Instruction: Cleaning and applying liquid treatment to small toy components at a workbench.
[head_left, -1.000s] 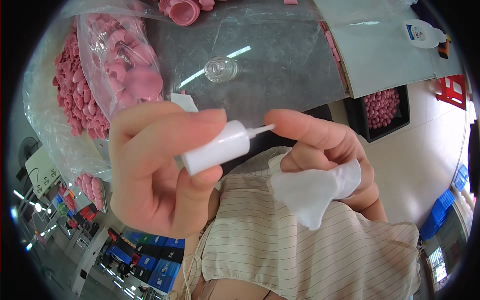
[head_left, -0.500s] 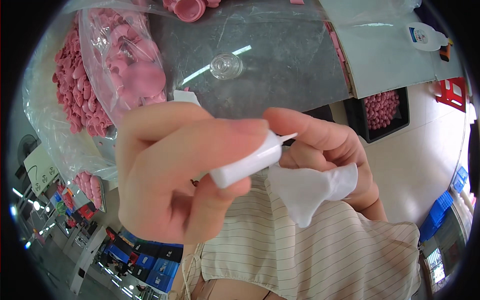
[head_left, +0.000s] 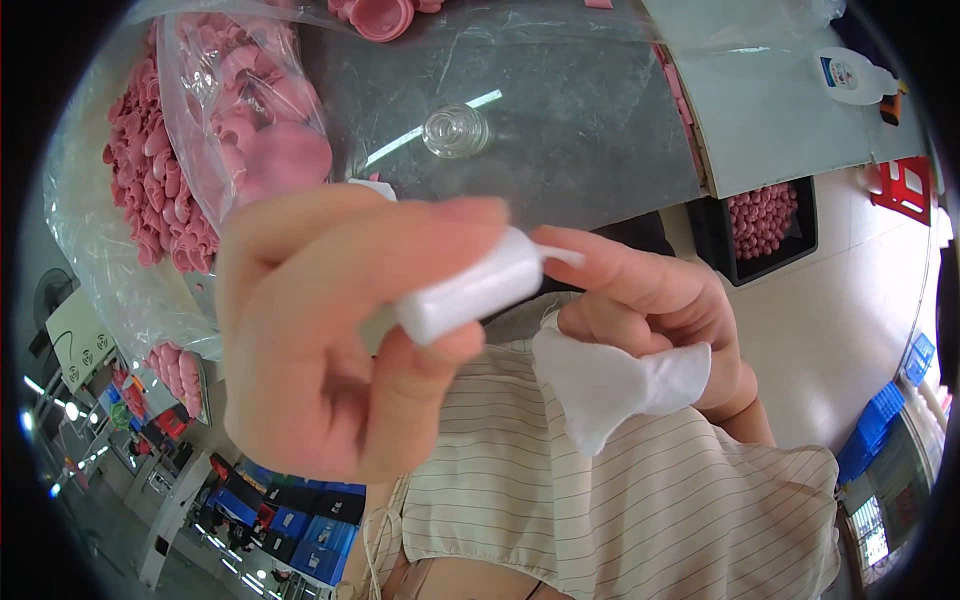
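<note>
My left hand (head_left: pixel 330 340), large and blurred near the camera, pinches a small white cylinder (head_left: pixel 475 290) with a thin pale tip between thumb and fingers. That tip points right and overlaps the index finger of my right hand (head_left: pixel 680 300); whether it touches the skin I cannot tell. The right index finger reaches out toward the left, while the other fingers curl round a white cloth (head_left: pixel 620 385) that hangs below them. Beyond both hands, a small clear glass jar (head_left: pixel 456 131) stands on the dark grey tabletop (head_left: pixel 590 120).
Clear plastic bags with many pink moulded parts (head_left: pixel 160 160) lie at the left. A pink cup-shaped part (head_left: pixel 380 15) sits at the far edge. To the right are a black crate (head_left: pixel 728 240) of pink balls, a white bottle (head_left: pixel 852 76) and a red stool (head_left: pixel 903 188).
My left hand has moved slightly left and up with the white cylinder, and its tip has drawn left along the right index finger. My right hand has barely moved.
</note>
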